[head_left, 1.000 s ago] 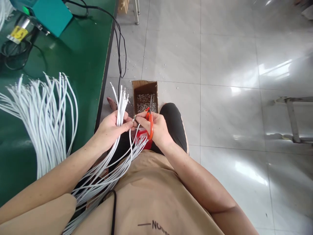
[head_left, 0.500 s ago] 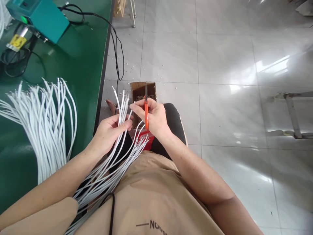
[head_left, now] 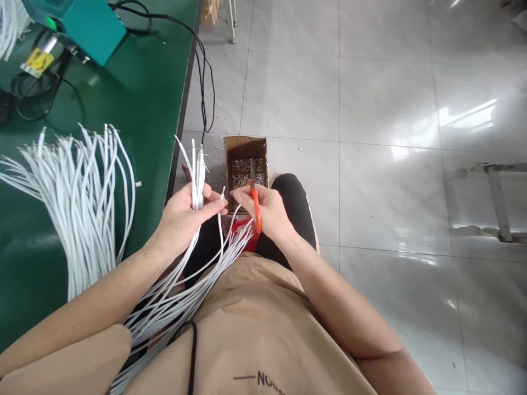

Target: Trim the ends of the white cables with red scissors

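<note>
My left hand (head_left: 185, 216) is closed around a bundle of white cables (head_left: 196, 175) whose ends stick up past my fingers, while the rest trails down across my lap. One single cable (head_left: 221, 211) rises between thumb and fingers, its tip near my right hand. My right hand (head_left: 267, 211) grips orange-handled scissors (head_left: 256, 200), blades pointing away over a small cardboard box (head_left: 246, 144). The box sits on the floor and holds many small cut-off bits.
A green table (head_left: 135, 99) lies to my left with a large fan of white cables (head_left: 78, 192), a teal machine (head_left: 88, 22) and black cords (head_left: 203, 71). Grey floor tiles spread right, with scattered scraps near the box and a metal frame (head_left: 494, 197) at far right.
My right hand with the scissors dropped back toward my lap from its raised position. The left hand shifted the bundle slightly left and upright, and one cable now stands apart.
</note>
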`<state>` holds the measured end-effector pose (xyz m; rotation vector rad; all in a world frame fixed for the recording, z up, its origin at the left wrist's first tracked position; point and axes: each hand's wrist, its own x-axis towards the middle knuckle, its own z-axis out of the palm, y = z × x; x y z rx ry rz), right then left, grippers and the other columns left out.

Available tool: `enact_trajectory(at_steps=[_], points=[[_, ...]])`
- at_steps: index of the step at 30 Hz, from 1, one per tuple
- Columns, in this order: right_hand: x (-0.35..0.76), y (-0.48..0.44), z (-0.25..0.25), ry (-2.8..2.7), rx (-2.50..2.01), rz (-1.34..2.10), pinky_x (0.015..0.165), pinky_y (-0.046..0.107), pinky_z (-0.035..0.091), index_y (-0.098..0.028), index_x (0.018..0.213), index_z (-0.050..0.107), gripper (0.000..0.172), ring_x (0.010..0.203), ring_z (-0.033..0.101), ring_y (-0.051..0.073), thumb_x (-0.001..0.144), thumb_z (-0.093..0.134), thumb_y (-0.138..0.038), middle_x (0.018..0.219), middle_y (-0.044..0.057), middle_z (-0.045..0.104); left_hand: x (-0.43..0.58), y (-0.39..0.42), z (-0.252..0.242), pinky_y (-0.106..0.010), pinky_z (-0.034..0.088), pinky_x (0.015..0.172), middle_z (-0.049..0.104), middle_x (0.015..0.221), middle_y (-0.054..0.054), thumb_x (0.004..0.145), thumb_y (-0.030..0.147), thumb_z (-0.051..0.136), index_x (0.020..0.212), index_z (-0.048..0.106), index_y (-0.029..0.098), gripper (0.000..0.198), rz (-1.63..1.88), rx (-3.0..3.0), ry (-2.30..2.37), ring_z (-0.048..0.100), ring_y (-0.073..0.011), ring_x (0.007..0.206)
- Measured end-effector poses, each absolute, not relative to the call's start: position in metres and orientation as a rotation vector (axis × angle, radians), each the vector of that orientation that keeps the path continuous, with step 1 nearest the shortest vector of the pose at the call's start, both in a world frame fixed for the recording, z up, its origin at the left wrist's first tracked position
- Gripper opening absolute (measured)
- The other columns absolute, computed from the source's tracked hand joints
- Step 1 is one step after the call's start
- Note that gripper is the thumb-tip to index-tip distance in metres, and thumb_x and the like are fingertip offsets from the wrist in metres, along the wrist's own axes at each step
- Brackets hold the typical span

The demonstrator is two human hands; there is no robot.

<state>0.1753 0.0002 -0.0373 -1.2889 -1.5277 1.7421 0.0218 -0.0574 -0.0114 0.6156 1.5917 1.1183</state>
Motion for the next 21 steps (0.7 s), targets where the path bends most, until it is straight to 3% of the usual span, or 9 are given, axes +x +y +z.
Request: enact_trajectory(at_steps=[3, 6, 17, 21], points=[[0.180, 0.001, -0.041, -2.056, -1.385, 1.308, 0.062, 0.024, 0.037, -0.016, 0.066, 0.060, 0.021, 0.066, 0.052, 0.011, 0.080, 0.058, -0.031, 0.074, 0.001, 0.060, 0.022, -0.058, -0.012, -0.029, 0.051, 0.072, 0.064, 0.076, 0.003, 0.063, 0.025, 0.081, 0.079, 0.051, 0.020, 0.035, 1.103, 0.680, 1.651, 0.066, -0.0131, 0.066], [0.179, 0.000, -0.040, -2.364, -1.356, 1.093, 0.062, 0.025, 0.034, -0.016, 0.067, 0.059, 0.021, 0.064, 0.051, 0.011, 0.081, 0.057, -0.030, 0.076, 0.002, 0.060, 0.022, -0.058, -0.012, -0.030, 0.052, 0.072, 0.065, 0.076, 0.003, 0.063, 0.027, 0.081, 0.080, 0.051, 0.020, 0.035, 1.072, 0.735, 1.707, 0.066, -0.0144, 0.066], [0.185, 0.005, -0.026, -2.727, -1.271, 0.759, 0.071, 0.031, 0.038, -0.014, 0.078, 0.066, 0.023, 0.075, 0.059, 0.019, 0.087, 0.052, -0.032, 0.082, 0.009, 0.066, 0.020, -0.058, -0.005, -0.032, 0.049, 0.077, 0.071, 0.082, 0.001, 0.067, 0.029, 0.076, 0.080, 0.054, 0.022, 0.027, 0.888, 1.019, 1.923, 0.069, -0.0189, 0.078], [0.185, 0.002, -0.031, -2.682, -1.275, 0.780, 0.070, 0.031, 0.038, -0.015, 0.079, 0.066, 0.023, 0.075, 0.059, 0.018, 0.087, 0.052, -0.032, 0.081, 0.008, 0.065, 0.021, -0.058, -0.005, -0.032, 0.050, 0.076, 0.071, 0.081, 0.000, 0.070, 0.028, 0.074, 0.081, 0.054, 0.021, 0.024, 0.920, 0.948, 1.829, 0.068, -0.0174, 0.071]])
